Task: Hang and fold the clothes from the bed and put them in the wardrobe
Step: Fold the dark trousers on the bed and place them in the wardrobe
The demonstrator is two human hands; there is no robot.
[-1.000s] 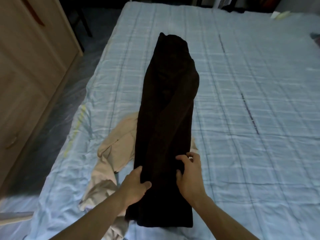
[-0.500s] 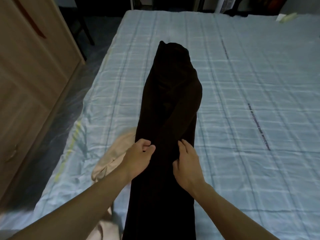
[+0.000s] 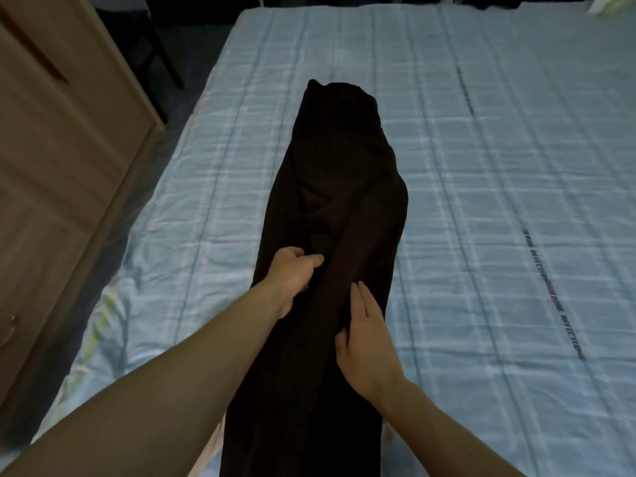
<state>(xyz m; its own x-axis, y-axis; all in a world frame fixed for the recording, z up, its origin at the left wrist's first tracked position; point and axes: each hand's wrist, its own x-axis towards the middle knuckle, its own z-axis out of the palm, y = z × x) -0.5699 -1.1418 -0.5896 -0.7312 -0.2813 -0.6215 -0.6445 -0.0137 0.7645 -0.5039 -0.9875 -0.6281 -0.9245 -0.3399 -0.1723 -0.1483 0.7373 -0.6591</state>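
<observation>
- Underfoot of everything, a bed (image 3: 481,201) spread with a pale blue checked quilt, creased along the near left edge, running away to the far wall.
- At the bottom edge, just left of the dark cloth, a sliver of pale beige fabric (image 3: 210,445), mostly hidden.
- To the left, a light wooden wardrobe (image 3: 62,166) standing beside the bed, with a strip of dark floor (image 3: 113,215) between.
- Further back on the left, dark chair legs (image 3: 161,56) on that floor; the far end of the room too dim to read.
- Left hand (image 3: 292,273) reaching in from the lower left, fingers curled and pinching a fold of the dark cloth.
- Right hand (image 3: 364,342) just beside and nearer, laid flat on the cloth, fingers straight and together, pointing away, gripping nothing.
- Both forearms bare, hands close but not touching.
- Dark garment (image 3: 340,208), near black, stretched lengthways down the middle of the bed as a long narrow strip, one layer folded diagonally over another, far end narrowing to a rounded edge.
</observation>
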